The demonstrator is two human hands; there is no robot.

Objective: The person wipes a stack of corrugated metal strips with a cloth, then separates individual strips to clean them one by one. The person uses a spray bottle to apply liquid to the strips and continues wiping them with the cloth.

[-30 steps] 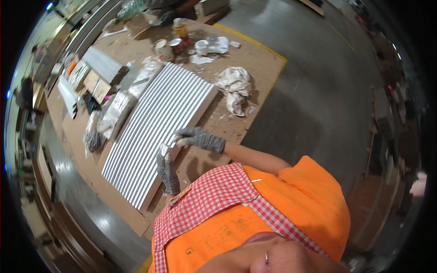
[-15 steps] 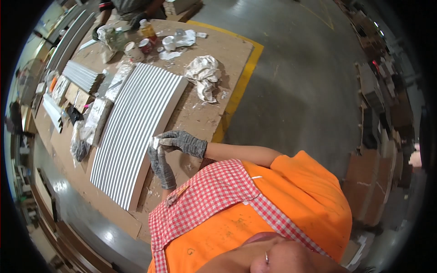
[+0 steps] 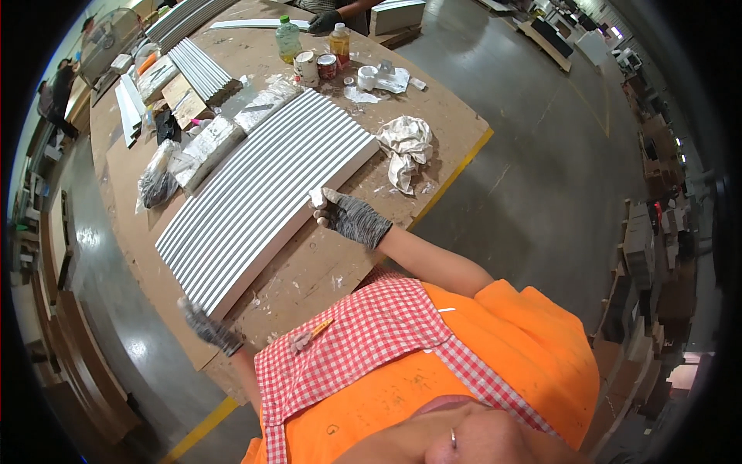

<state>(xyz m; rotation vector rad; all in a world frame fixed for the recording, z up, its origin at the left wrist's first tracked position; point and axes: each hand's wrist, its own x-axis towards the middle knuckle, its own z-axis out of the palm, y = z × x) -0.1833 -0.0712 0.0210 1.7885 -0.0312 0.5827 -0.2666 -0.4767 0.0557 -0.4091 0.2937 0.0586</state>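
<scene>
Pinching a small white wad, the grey-gloved right hand hangs beside long white ribbed strips already lined up on the brown worktop, the left hand spread, seemingly empty, by their left end, remainder unclear.

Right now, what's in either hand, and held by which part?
Right gloved hand: small white wad, pinched at its edge toward the palm. Left gloved hand: nothing visibly held.

White piece partly hidden by right fingers; co-worker cropped at top.
</scene>
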